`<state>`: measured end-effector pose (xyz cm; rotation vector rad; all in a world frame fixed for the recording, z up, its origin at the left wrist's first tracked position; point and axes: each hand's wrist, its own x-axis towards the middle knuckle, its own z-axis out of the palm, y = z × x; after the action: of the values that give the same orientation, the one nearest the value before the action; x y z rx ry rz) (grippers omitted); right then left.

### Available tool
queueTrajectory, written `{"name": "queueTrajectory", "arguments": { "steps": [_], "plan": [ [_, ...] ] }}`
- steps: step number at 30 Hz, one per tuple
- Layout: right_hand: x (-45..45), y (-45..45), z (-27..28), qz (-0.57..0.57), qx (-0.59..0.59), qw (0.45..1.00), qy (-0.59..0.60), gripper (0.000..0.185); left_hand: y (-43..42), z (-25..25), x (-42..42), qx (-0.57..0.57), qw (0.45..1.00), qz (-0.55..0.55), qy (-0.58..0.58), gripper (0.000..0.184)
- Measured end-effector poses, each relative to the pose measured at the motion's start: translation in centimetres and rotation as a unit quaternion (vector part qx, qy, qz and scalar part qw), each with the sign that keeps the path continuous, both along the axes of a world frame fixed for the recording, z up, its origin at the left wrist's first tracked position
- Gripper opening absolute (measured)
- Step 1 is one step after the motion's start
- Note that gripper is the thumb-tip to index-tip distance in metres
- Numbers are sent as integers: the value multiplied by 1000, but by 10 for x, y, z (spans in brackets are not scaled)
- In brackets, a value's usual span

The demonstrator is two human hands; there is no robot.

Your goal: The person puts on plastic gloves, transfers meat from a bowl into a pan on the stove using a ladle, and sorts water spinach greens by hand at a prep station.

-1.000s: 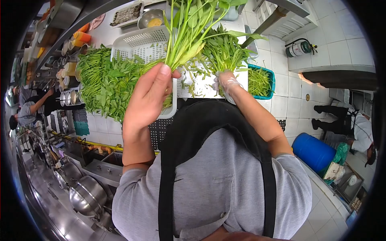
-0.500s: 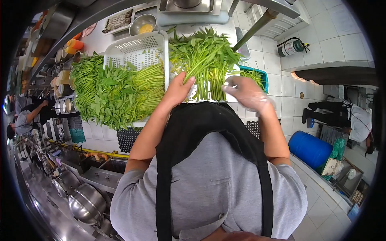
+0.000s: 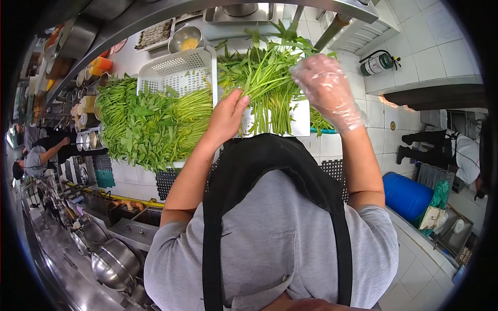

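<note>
Plainly, the left hand (image 3: 228,115) pinches stems (image 3: 256,82); the right hand (image 3: 326,87) has an unclear grip.

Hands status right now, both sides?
Left hand: closed, holding some green stems.
Right hand: fingers curled beside the leafy greens; whether it grips anything cannot be told.

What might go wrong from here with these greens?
The pile of greens is heaped onto the near edge of the white crate, so some might slide off. Stems lying close to the white board's near edge could be swept off. The wrinkled plastic glove on the right hand might snag.
</note>
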<state>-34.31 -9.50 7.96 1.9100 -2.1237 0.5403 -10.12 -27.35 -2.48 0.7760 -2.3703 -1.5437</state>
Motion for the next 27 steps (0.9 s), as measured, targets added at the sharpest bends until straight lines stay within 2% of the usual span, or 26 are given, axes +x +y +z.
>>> {"name": "queueTrajectory", "arguments": {
  "steps": [3, 11, 14, 16, 20, 21, 22, 23, 25, 26, 27],
  "plan": [
    [0, -6, -28, 33, 26, 997, 58, 24, 1, 4, -1, -40, 999, -2, 23, 32],
    [0, -11, -45, 69, 68, 995, 19, 22, 0, 8, 4, -107, 994, -8, -14, 36],
    [4, -12, -52, 45, 52, 998, 6, 22, 1, 7, 4, -133, 991, 0, -36, 35],
    [4, -14, -63, 14, 29, 999, 30, 12, 1, 4, 5, -151, 988, 1, -26, 34],
    [6, -15, -79, -29, -29, 999, 8, 7, 4, 3, 5, -226, 974, -1, -16, 32],
    [-1, -15, -83, -105, -110, 970, -188, 8, 3, 3, 5, -226, 974, 0, -15, 32],
    [-9, -14, -84, -175, -184, 892, -374, 11, 1, 3, 7, -245, 969, 2, -25, 32],
    [-24, -8, -79, -165, -201, 847, -464, 16, 0, 3, 9, -263, 964, 3, -36, 31],
    [-27, -3, -44, -142, -302, 699, -633, 15, -3, 7, 13, -275, 960, -2, -43, 31],
    [-26, -3, -26, -144, -302, 698, -633, 15, -4, 10, 14, -289, 956, -12, -49, 31],
    [-24, -5, -9, -138, -296, 820, -471, 13, -5, 10, 15, -289, 956, -15, -49, 31]
  ]
}}
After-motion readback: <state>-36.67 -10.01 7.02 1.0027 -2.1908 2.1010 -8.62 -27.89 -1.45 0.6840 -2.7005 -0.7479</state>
